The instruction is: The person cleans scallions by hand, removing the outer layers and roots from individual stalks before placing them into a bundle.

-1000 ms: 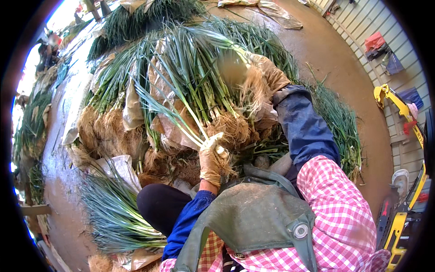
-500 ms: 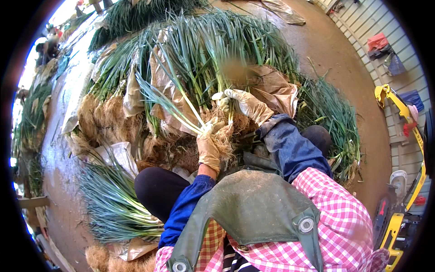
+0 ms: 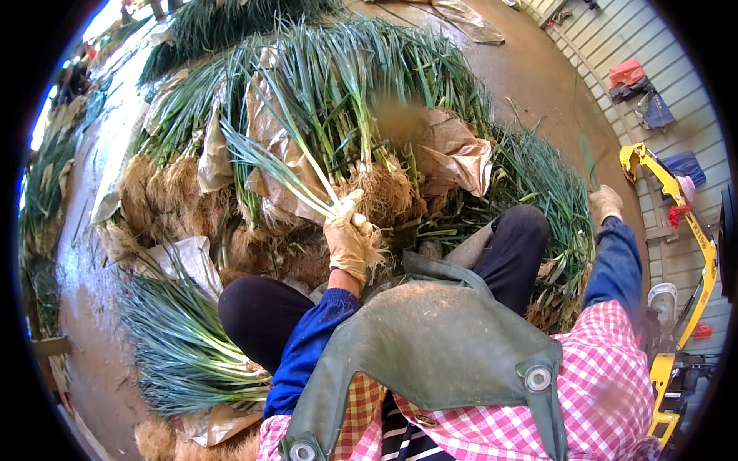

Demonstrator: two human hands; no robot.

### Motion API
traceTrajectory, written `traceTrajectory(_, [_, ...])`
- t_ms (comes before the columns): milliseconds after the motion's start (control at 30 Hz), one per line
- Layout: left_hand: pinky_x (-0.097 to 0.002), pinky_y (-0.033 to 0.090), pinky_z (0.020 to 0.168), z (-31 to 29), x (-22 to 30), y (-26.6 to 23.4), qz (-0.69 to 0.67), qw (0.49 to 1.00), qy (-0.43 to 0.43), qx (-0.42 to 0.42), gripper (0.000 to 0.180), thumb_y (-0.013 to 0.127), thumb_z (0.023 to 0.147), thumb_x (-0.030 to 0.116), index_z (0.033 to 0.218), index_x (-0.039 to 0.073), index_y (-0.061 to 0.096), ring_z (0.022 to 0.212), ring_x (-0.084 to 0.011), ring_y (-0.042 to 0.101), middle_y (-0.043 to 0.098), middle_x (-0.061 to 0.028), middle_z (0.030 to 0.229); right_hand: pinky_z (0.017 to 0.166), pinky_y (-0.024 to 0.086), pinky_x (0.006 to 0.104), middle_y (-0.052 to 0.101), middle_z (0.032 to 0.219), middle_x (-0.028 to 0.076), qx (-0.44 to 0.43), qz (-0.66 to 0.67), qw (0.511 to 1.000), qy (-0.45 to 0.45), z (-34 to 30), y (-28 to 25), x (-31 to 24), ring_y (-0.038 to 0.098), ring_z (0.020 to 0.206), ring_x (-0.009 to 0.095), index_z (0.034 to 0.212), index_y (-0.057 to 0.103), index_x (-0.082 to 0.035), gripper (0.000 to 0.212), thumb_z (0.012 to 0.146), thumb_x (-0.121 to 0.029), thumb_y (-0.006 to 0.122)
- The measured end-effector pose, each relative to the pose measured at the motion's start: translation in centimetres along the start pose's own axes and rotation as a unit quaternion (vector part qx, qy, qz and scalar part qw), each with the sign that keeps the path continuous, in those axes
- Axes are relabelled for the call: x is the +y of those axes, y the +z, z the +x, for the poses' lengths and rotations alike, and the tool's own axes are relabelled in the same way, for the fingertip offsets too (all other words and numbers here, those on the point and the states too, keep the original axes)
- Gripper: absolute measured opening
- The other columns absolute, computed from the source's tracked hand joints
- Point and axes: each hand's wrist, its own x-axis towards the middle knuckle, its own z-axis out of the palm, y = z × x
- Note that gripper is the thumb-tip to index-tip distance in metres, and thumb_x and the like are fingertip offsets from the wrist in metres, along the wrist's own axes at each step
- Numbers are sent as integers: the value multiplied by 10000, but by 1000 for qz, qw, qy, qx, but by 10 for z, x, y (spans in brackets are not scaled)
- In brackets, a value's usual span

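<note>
Head view: from far off I see gloved left hand (image 3: 350, 244) curled tight around few green onions (image 3: 320, 178). They tilt up and left, on near side of big onion heap (image 3: 338, 84). Brown sheet (image 3: 455, 152) lies by heap. Gloved right hand (image 3: 606, 204) is way out to right, by brown floor (image 3: 538, 84); too blurry, I cannot tell what fingers do. Onion bunch (image 3: 181, 338) lies near left knee (image 3: 260, 319).
</note>
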Motion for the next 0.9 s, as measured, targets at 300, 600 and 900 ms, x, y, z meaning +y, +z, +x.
traceTrajectory(300, [-238, 336, 324, -22, 9, 23, 23, 1000, -7, -18, 124, 609, 875, 185, 961, 102, 640, 410, -89, 432, 481, 22, 578, 628, 471, 340, 651, 803, 109, -178, 433, 786, -403, -118, 18, -413, 619, 705, 221, 886, 647, -60, 292, 856, -347, 603])
traceTrajectory(600, [-288, 533, 784, 9, 2, -15, 4, 991, 128, -30, 243, 581, 883, 103, 1093, -14, 618, 859, -185, 652, 660, -87, 988, 711, 456, 284, 659, 842, 65, -431, 663, 549, -271, -187, 15, -454, 578, 753, 146, 1001, 641, -58, 276, 825, -263, 697])
traceTrajectory(900, [-307, 545, 657, 24, -31, -10, 62, 993, 19, -101, 180, 606, 881, 130, 1024, 22, 610, 765, -175, 641, 648, -55, 889, 690, 464, 280, 649, 831, 39, -292, 617, 648, -338, -215, 8, -409, 572, 743, 127, 986, 648, 8, 294, 831, -240, 680])
